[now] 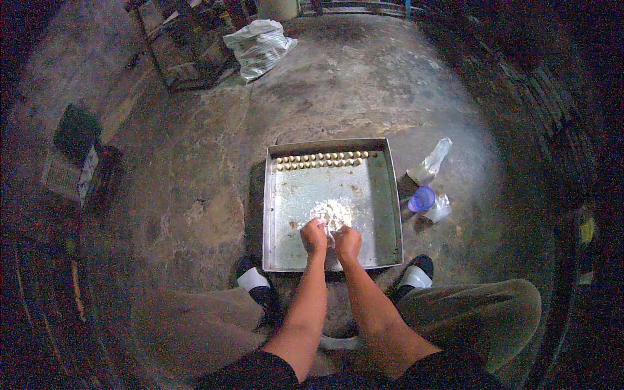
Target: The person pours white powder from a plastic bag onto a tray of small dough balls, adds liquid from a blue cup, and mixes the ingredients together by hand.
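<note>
A square metal tray [398,214] with raised walls lies on the floor before me. Inside it, a loose white heap of flour-like powder [333,209] spreads over the bottom, nearest to my hands. My left hand [314,236] is closed at the heap's near left side, with a bit of something pale at its fingertips. Just right of it, my right hand [348,243] is closed too, fingers curled inward. A whitish scrap shows between the hands; what exactly they grip is hidden. Two rows of small pale round balls [318,161] line the tray's far wall.
Right of the tray stand a purple-blue cup [422,198], a clear plastic bag [431,162] and a smaller crumpled bag [440,208]. My feet flank the near corners. Farther off are a white sack [260,49], a metal frame [188,45] and a dark-and-white crate [71,153].
</note>
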`<state>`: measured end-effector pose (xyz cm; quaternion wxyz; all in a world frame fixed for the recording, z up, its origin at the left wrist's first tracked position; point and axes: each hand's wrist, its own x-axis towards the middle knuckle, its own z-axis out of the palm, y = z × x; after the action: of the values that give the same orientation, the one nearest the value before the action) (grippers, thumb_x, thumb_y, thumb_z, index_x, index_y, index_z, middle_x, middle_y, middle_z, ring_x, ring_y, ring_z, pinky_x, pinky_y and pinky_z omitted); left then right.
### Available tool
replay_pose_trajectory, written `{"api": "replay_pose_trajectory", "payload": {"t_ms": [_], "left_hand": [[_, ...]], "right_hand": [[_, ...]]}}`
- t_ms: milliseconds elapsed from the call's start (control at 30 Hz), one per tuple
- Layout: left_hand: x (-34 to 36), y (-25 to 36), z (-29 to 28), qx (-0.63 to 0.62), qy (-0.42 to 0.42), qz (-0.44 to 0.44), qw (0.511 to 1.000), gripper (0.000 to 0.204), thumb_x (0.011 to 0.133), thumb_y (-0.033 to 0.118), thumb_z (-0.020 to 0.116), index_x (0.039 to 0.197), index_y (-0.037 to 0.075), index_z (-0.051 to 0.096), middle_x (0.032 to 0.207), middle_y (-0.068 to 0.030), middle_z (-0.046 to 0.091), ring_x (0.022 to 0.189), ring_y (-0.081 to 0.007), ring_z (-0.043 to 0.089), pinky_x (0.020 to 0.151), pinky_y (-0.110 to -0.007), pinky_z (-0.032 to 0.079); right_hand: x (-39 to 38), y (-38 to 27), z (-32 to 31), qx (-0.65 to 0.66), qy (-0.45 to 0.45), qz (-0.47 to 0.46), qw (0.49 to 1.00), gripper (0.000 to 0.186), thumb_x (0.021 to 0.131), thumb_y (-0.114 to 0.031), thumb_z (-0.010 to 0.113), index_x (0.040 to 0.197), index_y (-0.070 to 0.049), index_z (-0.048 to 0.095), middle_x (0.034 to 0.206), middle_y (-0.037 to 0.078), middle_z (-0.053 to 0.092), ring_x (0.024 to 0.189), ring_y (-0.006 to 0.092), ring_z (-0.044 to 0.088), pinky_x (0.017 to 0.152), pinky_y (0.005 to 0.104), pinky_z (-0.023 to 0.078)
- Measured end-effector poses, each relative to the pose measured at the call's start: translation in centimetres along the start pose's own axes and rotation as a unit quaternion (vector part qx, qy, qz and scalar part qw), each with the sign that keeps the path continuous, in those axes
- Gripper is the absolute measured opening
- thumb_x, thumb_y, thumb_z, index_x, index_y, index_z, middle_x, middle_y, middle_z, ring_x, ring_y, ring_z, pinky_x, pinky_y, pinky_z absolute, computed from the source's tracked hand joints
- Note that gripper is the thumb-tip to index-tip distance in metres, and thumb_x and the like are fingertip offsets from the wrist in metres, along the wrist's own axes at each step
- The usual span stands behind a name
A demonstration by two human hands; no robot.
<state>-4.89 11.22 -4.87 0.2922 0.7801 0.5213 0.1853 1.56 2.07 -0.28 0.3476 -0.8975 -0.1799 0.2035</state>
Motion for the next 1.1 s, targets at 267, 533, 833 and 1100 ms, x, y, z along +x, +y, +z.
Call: {"api": "replay_pose_trajectory", "payload": {"t_ms": [267,533,833,1100], "left_hand": [[0.7,-0.8,0.4,0.019,0.090,0.008,0.996,0.029,0.081,0.002,0.061,0.108,0.004,0.068,0.091,-0.0203,0.069,0.084,-0.0391,0.066,0.079,-0.044,0.053],[0.8,0.0,-1.4,-0.020,0.005,-0.018,1.000,0.030,0.085,0.006,0.063,0.114,0.002,0.064,0.112,-0.0225,0.062,0.102,-0.0384,0.061,0.087,-0.043,0.049],[0.0,1.8,1.8,0.049,-0.047,0.130,0.989,0.073,0.079,-0.005,0.054,0.147,0.004,0.030,0.141,-0.0229,0.045,0.131,-0.0397,0.042,0.107,-0.044,0.036],[0.7,3.9,0.6,-0.147,-0.081,0.073,0.983,0.062,0.085,-0.002,0.054,0.144,0.007,0.037,0.117,-0.0259,0.062,0.103,-0.0419,0.062,0.085,-0.045,0.050]], "right_hand": [[0.9,0.1,3.3,0.093,-0.015,-0.163,0.982,0.025,0.071,-0.006,0.069,0.095,-0.002,0.070,0.103,0.023,0.066,0.094,0.0381,0.064,0.082,0.0411,0.051],[3.7,1.0,3.0,0.038,-0.017,-0.205,0.978,0.036,0.080,0.002,0.052,0.113,0.002,0.063,0.116,0.021,0.063,0.105,0.0394,0.061,0.093,0.0412,0.049],[1.4,0.1,-0.8,0.090,0.142,-0.042,0.985,0.025,0.080,-0.004,0.062,0.103,0.001,0.067,0.094,0.019,0.066,0.087,0.0361,0.064,0.078,0.0418,0.050],[1.3,1.9,-0.7,0.058,0.000,0.016,0.998,0.015,0.076,-0.009,0.067,0.089,-0.002,0.071,0.088,0.018,0.067,0.079,0.0380,0.065,0.071,0.0422,0.051]]}}
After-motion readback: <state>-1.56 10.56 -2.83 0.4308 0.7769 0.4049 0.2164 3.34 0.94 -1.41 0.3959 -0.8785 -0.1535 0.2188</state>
